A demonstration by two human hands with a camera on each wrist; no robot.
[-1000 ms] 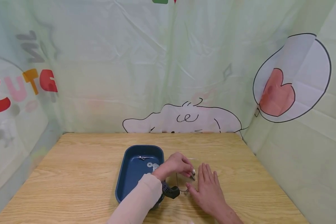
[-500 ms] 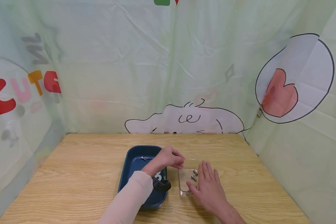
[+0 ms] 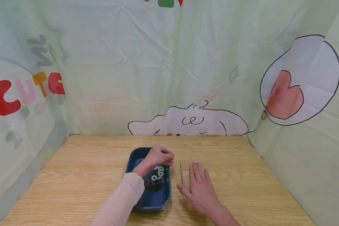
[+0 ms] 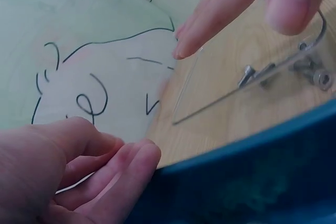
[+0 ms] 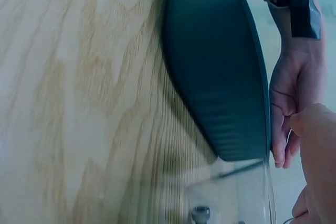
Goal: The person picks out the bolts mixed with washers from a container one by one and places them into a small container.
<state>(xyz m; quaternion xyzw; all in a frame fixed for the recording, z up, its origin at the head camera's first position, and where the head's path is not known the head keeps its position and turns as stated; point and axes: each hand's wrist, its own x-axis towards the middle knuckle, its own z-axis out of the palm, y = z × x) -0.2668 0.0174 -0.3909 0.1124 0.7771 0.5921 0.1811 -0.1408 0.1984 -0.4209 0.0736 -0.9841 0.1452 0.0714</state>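
My left hand (image 3: 159, 156) hangs over the right rim of the blue tray (image 3: 155, 207), fingers loosely curled and thumb near the fingertips. In the left wrist view nothing shows between them. Inside the tray lie several pale washers (image 3: 159, 172), partly hidden by the left wrist. To the right, my right hand (image 3: 201, 190) lies with straight fingers over a clear plastic box (image 3: 185, 180) and covers much of it. Several metal bolts (image 4: 247, 75) are visible through the box in the left wrist view. Whether the right palm touches the box cannot be told.
A wooden table (image 3: 87, 175) extends around the tray and box. Behind it hangs a pale printed curtain (image 3: 115, 78), which also runs along both sides. A dark wrist strap (image 3: 155, 185) on the left arm hangs over the tray.
My left hand has let go of a bolt at the clear box and moved left to the tray. My right hand has shifted left over the box, hiding the bolts from the head view.
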